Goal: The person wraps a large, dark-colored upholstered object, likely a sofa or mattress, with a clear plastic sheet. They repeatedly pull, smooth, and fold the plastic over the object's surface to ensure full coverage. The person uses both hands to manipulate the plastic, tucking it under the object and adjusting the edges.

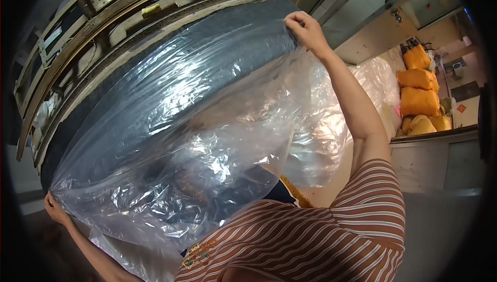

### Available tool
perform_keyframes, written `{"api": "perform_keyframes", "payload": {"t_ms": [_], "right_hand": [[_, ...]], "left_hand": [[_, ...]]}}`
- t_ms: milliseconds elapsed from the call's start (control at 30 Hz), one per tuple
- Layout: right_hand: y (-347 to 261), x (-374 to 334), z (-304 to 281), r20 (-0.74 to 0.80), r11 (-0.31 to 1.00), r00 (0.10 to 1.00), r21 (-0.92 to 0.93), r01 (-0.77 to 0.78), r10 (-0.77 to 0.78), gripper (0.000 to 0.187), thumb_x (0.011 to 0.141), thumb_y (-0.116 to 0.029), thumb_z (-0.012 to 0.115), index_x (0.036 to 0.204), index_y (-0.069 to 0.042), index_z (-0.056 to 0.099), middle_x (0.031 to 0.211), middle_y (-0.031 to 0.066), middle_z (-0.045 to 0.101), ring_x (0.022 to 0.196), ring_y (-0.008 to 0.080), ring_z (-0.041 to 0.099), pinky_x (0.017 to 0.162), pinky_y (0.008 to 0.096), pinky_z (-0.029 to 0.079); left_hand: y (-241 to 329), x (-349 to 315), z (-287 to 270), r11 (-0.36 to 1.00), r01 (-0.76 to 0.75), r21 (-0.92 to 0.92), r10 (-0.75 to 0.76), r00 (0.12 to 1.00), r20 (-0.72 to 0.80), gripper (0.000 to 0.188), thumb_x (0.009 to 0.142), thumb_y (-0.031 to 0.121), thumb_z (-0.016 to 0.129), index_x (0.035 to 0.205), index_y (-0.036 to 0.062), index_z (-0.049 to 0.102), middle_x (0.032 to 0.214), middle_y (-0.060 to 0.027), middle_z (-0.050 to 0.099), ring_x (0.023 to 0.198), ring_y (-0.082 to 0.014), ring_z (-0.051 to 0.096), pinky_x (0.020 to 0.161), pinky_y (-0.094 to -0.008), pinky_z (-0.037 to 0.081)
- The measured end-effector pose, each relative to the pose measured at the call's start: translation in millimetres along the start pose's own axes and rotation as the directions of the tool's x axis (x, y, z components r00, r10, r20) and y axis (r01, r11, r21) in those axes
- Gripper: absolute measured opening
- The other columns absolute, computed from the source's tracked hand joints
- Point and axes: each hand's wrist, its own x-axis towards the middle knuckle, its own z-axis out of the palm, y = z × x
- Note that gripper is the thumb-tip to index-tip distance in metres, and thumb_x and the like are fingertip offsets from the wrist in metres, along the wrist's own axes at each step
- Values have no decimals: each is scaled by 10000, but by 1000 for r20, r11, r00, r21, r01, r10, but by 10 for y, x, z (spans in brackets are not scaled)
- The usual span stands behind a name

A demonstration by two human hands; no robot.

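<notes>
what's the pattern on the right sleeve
Right sleeve: pale stripes on brown, best seen in the head view.

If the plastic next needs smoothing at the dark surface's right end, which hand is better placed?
Probably the right hand: it pinches the clear plastic sheet at that end of the dark surface. The left hand holds the sheet at the opposite end and would need to reach across.

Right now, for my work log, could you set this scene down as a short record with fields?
Left hand: grips the clear plastic sheet at far left
Right hand: grips the sheet near the top
Sheet state: spread between both hands, glossy, wrinkled
Seen through sheet: dark surface
Right background: stacked orange bundles
</notes>
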Motion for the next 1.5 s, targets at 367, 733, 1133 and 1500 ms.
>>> {"api": "perform_keyframes", "payload": {"t_ms": [367,733,1133,1500], "right_hand": [[-110,538,245,58,995,995,-70,-75,79,245,892,-299,597,872,-55,593,701,-29,510,662,73,442,619,239,386],[-334,618,728,-75,983,997,-182,6,-20,211,776,-313,674,810,-106,693,833,84,670,808,284,637,718,389,481],[-323,715,999,-124,979,983,-170,114,-136,186,797,-321,653,846,-144,681,831,82,657,840,297,617,736,410,465],[-470,1306,641,-472,997,882,66,40,-5,177,909,-202,535,856,-37,566,775,56,648,723,144,610,670,313,477]], "left_hand": [[140,-41,-45,999,39,-28,-39,999,-13,360,920,343,581,1050,16,657,1013,-100,644,921,-210,590,850,-313,430],[-579,-189,-1314,992,47,-115,-59,992,-109,293,938,224,574,1114,1,645,1129,-73,635,1039,-171,584,910,-282,447],[-758,-1501,-1888,884,233,-406,-241,970,34,225,952,192,567,1071,11,627,1039,-12,598,942,-117,546,876,-260,441],[-461,292,-539,770,261,-582,-315,949,8,320,939,258,560,1113,-7,605,1087,-77,623,972,-176,580,876,-283,446]]}}
